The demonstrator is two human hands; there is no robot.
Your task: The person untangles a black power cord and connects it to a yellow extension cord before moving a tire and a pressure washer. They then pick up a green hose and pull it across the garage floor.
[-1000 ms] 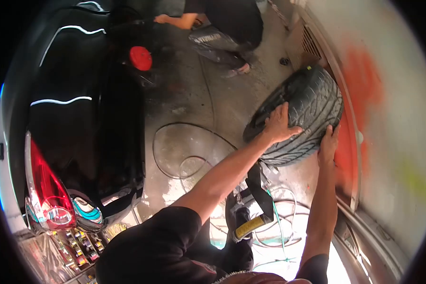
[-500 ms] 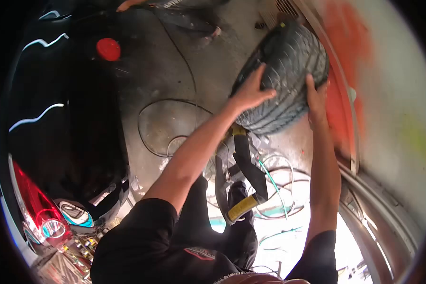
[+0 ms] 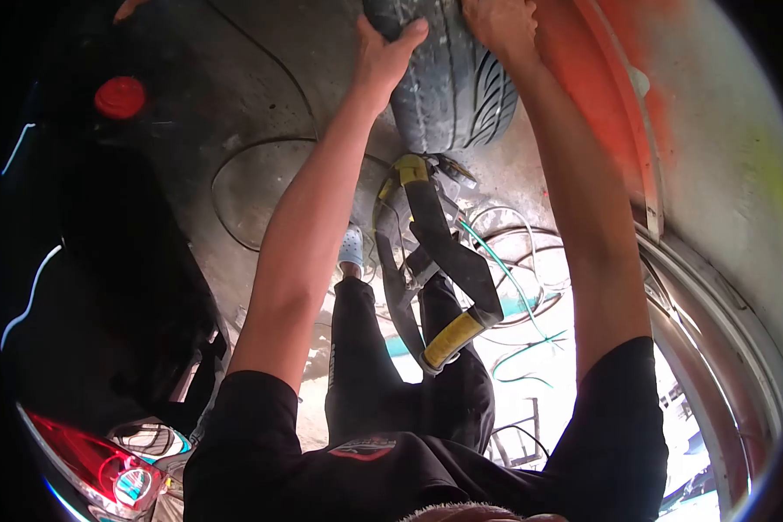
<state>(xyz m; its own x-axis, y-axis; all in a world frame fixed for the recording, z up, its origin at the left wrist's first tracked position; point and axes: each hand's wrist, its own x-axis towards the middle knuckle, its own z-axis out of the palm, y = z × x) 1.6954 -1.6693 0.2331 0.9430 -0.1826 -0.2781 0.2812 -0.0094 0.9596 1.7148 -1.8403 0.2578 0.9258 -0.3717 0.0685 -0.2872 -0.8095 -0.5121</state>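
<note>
A black car tire (image 3: pixel 439 100) stands out in front of me at the top of the view, its tread facing me and its upper part cut off by the frame edge. My left hand (image 3: pixel 384 54) presses on its left side, thumb along the tread. On the upper right of the tire my right hand (image 3: pixel 503 28) grips with the fingers curled. Just below the tire is a black metal frame (image 3: pixel 448 239) with yellow wrapping, which reaches back between my legs.
To the left is a shiny black car (image 3: pixel 139 287) with a red tail light (image 3: pixel 83 452). A red round object (image 3: pixel 120 97) lies beyond it. Cables and a green hose (image 3: pixel 509 274) run over the floor. An orange-and-white panel (image 3: pixel 705 148) rises on the right. Another person's hand (image 3: pixel 129 9) shows top left.
The tire has moved farther up the view and to the left, and it has turned from slanted to more upright. Both hands have stayed on it, with the arms stretched farther out.
</note>
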